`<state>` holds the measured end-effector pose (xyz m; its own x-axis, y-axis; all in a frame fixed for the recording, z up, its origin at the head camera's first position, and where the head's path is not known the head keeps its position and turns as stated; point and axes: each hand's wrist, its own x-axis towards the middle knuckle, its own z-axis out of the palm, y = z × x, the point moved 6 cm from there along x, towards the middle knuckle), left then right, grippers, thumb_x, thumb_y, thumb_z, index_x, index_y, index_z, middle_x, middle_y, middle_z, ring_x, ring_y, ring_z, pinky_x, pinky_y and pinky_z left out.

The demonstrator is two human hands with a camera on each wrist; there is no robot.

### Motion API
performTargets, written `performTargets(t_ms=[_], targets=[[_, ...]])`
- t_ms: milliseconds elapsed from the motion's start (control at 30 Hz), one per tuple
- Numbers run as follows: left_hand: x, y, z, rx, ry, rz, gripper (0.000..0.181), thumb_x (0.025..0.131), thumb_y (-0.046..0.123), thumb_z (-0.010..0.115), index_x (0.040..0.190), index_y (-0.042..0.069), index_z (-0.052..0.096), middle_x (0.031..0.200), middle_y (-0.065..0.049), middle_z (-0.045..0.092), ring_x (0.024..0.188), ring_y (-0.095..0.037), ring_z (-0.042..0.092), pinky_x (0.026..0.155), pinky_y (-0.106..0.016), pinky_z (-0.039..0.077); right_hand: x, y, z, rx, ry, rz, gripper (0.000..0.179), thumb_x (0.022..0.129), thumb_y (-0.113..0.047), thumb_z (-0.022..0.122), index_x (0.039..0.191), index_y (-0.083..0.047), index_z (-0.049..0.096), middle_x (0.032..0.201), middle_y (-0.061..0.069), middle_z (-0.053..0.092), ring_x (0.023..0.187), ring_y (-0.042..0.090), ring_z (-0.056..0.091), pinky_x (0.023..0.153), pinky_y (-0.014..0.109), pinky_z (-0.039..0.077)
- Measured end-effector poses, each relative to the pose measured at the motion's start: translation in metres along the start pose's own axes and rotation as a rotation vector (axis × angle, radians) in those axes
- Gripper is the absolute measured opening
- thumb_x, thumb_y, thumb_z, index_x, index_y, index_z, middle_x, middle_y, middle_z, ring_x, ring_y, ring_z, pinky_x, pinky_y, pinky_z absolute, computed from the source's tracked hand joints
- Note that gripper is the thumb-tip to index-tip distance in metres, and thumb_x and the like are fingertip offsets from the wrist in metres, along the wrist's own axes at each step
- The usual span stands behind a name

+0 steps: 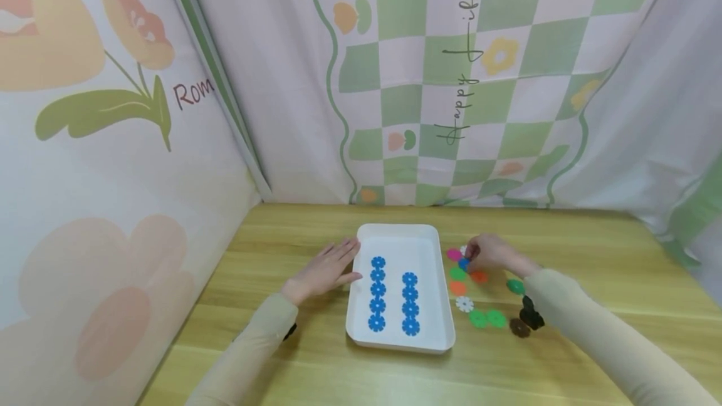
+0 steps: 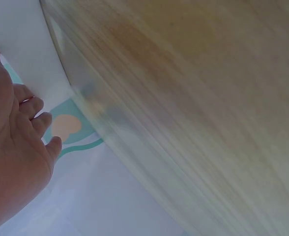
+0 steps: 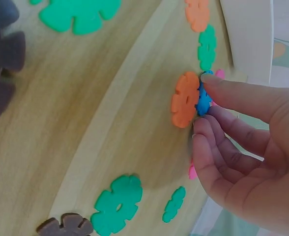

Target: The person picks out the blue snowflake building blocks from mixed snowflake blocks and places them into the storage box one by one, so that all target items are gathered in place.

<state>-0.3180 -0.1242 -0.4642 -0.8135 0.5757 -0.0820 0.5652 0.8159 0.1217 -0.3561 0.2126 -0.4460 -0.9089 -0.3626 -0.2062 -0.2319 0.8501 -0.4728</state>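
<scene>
A white tray (image 1: 395, 243) lies on the table, holding two columns of blue notched plastic discs, the left column (image 1: 377, 290) longer than the right column (image 1: 410, 304). Against the tray's left edge rests my left hand (image 1: 329, 268), its fingers extended; the left wrist view shows the same hand (image 2: 16, 142) beside the tray's white side. Right of the tray, my right hand (image 1: 491, 252) pinches a blue notched disc (image 3: 204, 96) between thumb and fingertips. Close by that disc lie an orange disc (image 3: 185, 100) and a green disc (image 3: 207, 47).
More loose discs lie right of the tray: pink (image 1: 454, 254), orange (image 1: 457, 288), white (image 1: 465, 304), green (image 1: 496, 318) and brown (image 1: 519, 327). Dark pieces (image 1: 531, 313) sit partly under the right sleeve. A printed curtain (image 1: 395, 67) stands behind the table (image 1: 293, 230).
</scene>
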Motion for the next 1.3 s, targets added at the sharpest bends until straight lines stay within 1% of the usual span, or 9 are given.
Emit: performTargets(t_ms=[133,367,567,700,833,1033,1167,1300], targets=[[0.000,0.000,-0.001,0.000,0.010,0.012,0.076,0.103,0.056,0.037,0.159,0.009,0.018,0.168,-0.007,0.014,0.156,-0.025,0.016,0.128,-0.047,0.018,0.000,0.001,0.002,-0.003,-0.001,0.012,0.024,0.075,-0.011,0.080,0.091,0.001,0.066,0.087,0.011,0.067,0.078,0.019,0.058,0.070,0.032,0.052],[-0.001,0.001,0.000,0.001,0.001,0.006,0.076,0.103,0.057,0.035,0.159,0.010,0.015,0.168,-0.005,0.012,0.156,-0.023,0.014,0.129,-0.046,0.015,-0.001,0.002,0.001,0.027,0.010,0.004,0.025,0.074,-0.009,0.081,0.089,0.000,0.063,0.086,0.009,0.064,0.078,0.019,0.055,0.069,0.029,0.048],[-0.001,0.002,-0.002,-0.008,0.009,0.010,0.075,0.103,0.056,0.037,0.159,0.009,0.018,0.168,-0.006,0.014,0.156,-0.025,0.016,0.128,-0.046,0.017,-0.003,0.005,-0.001,0.094,0.026,-0.033,0.017,0.077,-0.003,0.074,0.087,0.002,0.061,0.082,0.008,0.062,0.074,0.016,0.053,0.065,0.026,0.046],[-0.001,0.002,-0.003,-0.007,0.015,0.014,0.075,0.103,0.055,0.038,0.159,0.008,0.019,0.167,-0.007,0.015,0.156,-0.026,0.017,0.128,-0.048,0.018,-0.004,0.004,-0.004,0.111,0.030,-0.068,0.011,0.078,0.000,0.068,0.087,0.003,0.062,0.082,0.009,0.064,0.074,0.015,0.053,0.065,0.025,0.046],[0.000,0.002,-0.003,-0.003,0.016,0.013,0.074,0.103,0.054,0.038,0.159,0.008,0.019,0.167,-0.008,0.015,0.156,-0.026,0.017,0.128,-0.047,0.018,-0.005,-0.001,-0.007,0.120,0.020,-0.101,0.009,0.080,0.002,0.065,0.089,0.003,0.063,0.081,0.009,0.064,0.073,0.014,0.053,0.062,0.023,0.047],[0.000,0.003,-0.004,0.000,0.021,0.022,0.074,0.103,0.053,0.039,0.158,0.007,0.020,0.167,-0.009,0.016,0.156,-0.027,0.018,0.127,-0.047,0.019,-0.004,-0.011,-0.015,0.148,0.019,-0.110,0.008,0.085,-0.002,0.065,0.092,0.001,0.064,0.081,0.008,0.064,0.071,0.015,0.055,0.060,0.024,0.047],[0.000,0.003,-0.004,0.010,0.021,0.024,0.075,0.103,0.054,0.038,0.158,0.007,0.020,0.167,-0.009,0.016,0.155,-0.027,0.018,0.127,-0.048,0.019,-0.002,-0.019,-0.022,0.182,0.032,-0.140,0.009,0.086,-0.004,0.065,0.094,0.002,0.064,0.086,0.012,0.067,0.074,0.015,0.060,0.064,0.029,0.053],[-0.001,0.004,-0.004,0.011,0.021,0.025,0.075,0.103,0.054,0.038,0.158,0.007,0.019,0.167,-0.010,0.017,0.155,-0.027,0.019,0.127,-0.048,0.019,-0.002,-0.030,-0.030,0.216,0.037,-0.159,0.013,0.089,-0.006,0.064,0.098,0.002,0.065,0.092,0.016,0.069,0.077,0.017,0.062,0.065,0.031,0.055]])
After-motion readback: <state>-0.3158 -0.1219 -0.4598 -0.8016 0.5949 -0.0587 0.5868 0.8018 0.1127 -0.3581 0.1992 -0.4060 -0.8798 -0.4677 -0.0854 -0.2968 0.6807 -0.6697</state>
